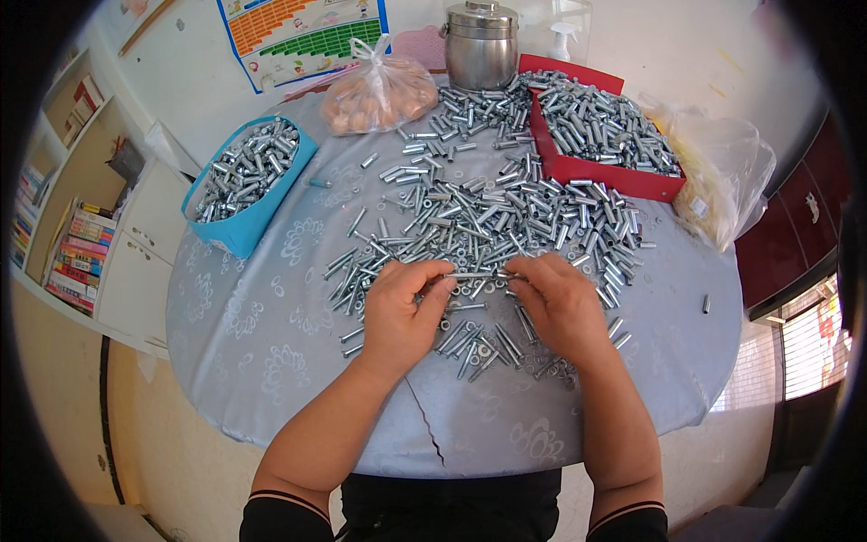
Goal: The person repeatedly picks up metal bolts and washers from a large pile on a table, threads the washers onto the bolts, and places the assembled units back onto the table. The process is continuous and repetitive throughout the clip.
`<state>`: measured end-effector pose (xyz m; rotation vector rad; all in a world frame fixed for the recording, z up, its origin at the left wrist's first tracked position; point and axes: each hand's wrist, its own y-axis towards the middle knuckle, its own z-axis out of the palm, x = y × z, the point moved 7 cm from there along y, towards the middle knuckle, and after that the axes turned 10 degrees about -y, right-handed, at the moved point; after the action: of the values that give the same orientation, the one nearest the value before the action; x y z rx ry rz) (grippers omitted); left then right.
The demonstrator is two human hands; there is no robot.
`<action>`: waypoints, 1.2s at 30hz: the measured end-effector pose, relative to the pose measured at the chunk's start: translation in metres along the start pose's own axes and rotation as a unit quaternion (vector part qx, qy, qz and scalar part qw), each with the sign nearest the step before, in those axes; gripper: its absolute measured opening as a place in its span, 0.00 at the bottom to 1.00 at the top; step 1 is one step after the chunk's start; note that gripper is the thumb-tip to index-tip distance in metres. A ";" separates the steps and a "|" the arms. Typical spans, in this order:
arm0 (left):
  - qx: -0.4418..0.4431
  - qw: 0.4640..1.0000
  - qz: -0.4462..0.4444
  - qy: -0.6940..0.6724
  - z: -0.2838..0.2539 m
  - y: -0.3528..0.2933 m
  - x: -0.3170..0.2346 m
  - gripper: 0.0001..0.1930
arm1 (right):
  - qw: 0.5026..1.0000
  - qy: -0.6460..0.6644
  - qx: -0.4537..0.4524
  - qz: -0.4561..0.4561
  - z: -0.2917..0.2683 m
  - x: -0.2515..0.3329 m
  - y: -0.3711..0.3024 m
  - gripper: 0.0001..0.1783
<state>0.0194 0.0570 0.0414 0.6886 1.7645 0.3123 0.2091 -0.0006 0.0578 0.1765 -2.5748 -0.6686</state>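
Observation:
A thin metal bolt (pixel 477 275) lies level between my two hands, above the pile. My left hand (pixel 404 305) pinches one end between thumb and fingers. At the other end my right hand (pixel 562 303) has its fingertips closed; whether it also grips a small nut or washer there is hidden. Below my hands are loose long bolts (pixel 508 345) and flat washers (pixel 485 350). Just beyond, a broad heap of metal sleeves (pixel 488 212) with nuts and washers among them spreads over the table.
A blue box (pixel 244 232) of metal parts stands at the left, a red box (pixel 614 178) heaped with more at the back right. Behind are a bag of eggs (pixel 379 98), a steel pot (pixel 481 45) and a clear plastic bag (pixel 722 181). A grey cloth (pixel 244 361) covers the round table.

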 end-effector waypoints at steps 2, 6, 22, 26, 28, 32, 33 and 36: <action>0.003 1.000 0.003 0.005 0.000 0.000 0.000 0.08 | 1.000 0.000 0.005 0.001 0.002 0.000 -0.001 0.10; 0.003 1.000 0.000 0.004 0.000 0.000 0.000 0.08 | 1.000 -0.009 0.011 -0.006 0.003 0.003 0.000 0.09; 0.026 0.999 -0.033 -0.002 0.004 -0.001 -0.001 0.09 | 0.997 0.063 0.020 0.026 0.010 0.001 -0.004 0.11; 0.061 0.997 -0.053 -0.016 0.010 -0.004 0.004 0.13 | 0.982 0.160 0.028 0.100 0.015 -0.005 -0.007 0.11; 0.084 0.996 -0.020 -0.012 0.013 -0.005 -0.001 0.15 | 0.965 0.209 0.036 0.152 0.021 -0.011 -0.010 0.11; 0.102 0.993 -0.026 -0.047 0.018 -0.005 -0.001 0.17 | 0.957 0.235 0.053 0.165 0.019 -0.011 -0.009 0.11; 0.111 0.992 -0.039 -0.051 0.018 -0.005 -0.002 0.17 | 0.954 0.243 0.053 0.167 0.020 -0.012 -0.010 0.11; 0.110 0.976 -0.121 -0.147 0.022 -0.008 0.008 0.17 | 0.914 0.340 0.063 0.214 0.026 -0.016 -0.013 0.10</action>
<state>0.0367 0.0523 0.0239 0.6308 1.5877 -0.1473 0.2109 0.0023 0.0251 -0.1023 -1.8829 -0.2129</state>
